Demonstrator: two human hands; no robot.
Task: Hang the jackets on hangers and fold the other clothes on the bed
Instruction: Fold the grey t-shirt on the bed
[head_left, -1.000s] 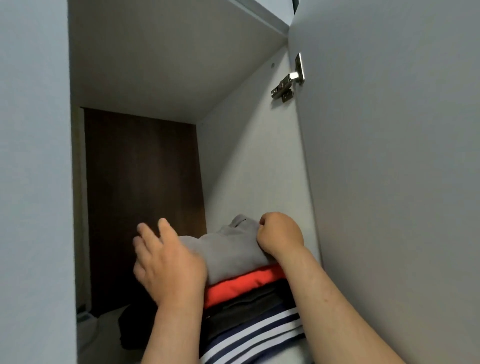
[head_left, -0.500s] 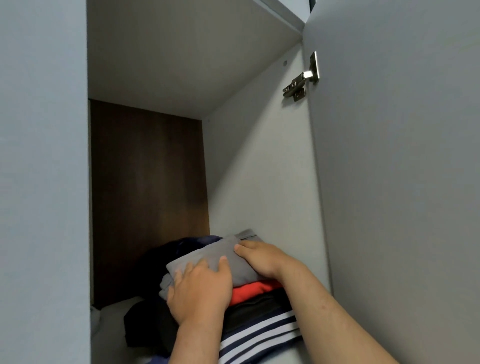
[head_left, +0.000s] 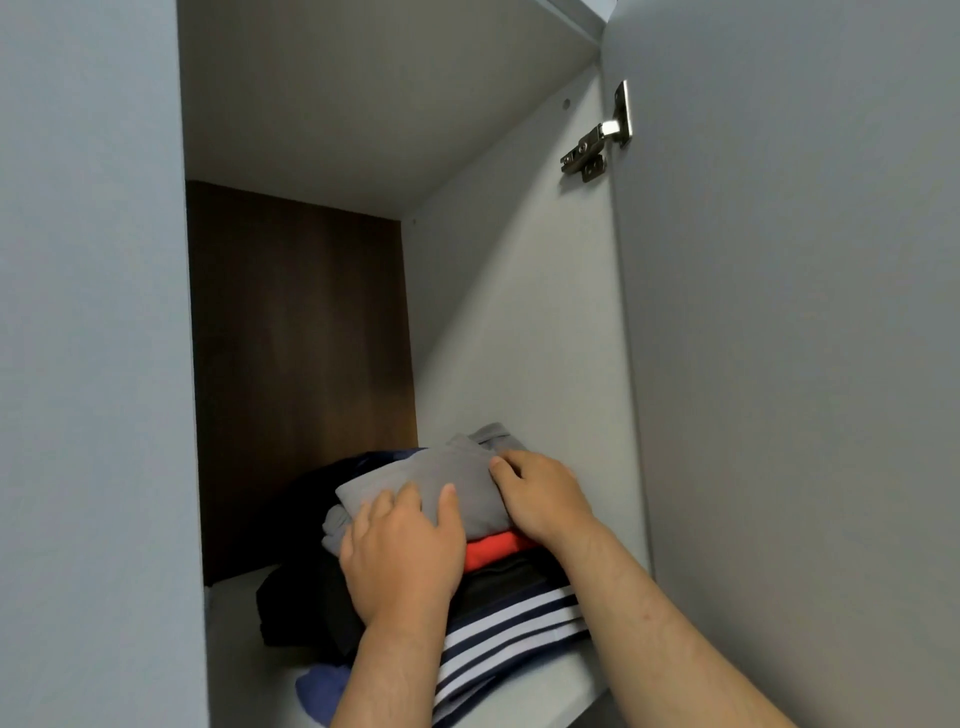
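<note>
A folded grey garment (head_left: 447, 478) tops a stack of folded clothes on a high wardrobe shelf (head_left: 530, 691). Below it lie a red garment (head_left: 493, 552), a black one (head_left: 498, 584) and a navy-and-white striped one (head_left: 509, 639). My left hand (head_left: 402, 561) rests on the front of the grey garment with fingers spread flat. My right hand (head_left: 540, 496) presses on its right side, fingers lightly bent over the fabric. Dark clothes (head_left: 296, 608) lie to the left of the stack.
The stack sits against the white right wall (head_left: 514, 322) of the compartment, with a dark wooden back panel (head_left: 301, 374) behind. The open door (head_left: 789, 364) with its metal hinge (head_left: 597, 140) stands at the right. A grey panel (head_left: 88, 364) bounds the left.
Both hands have drawn back toward the front of the grey garment. My right hand has opened from a fist to lie on the cloth. The view has shifted slightly.
</note>
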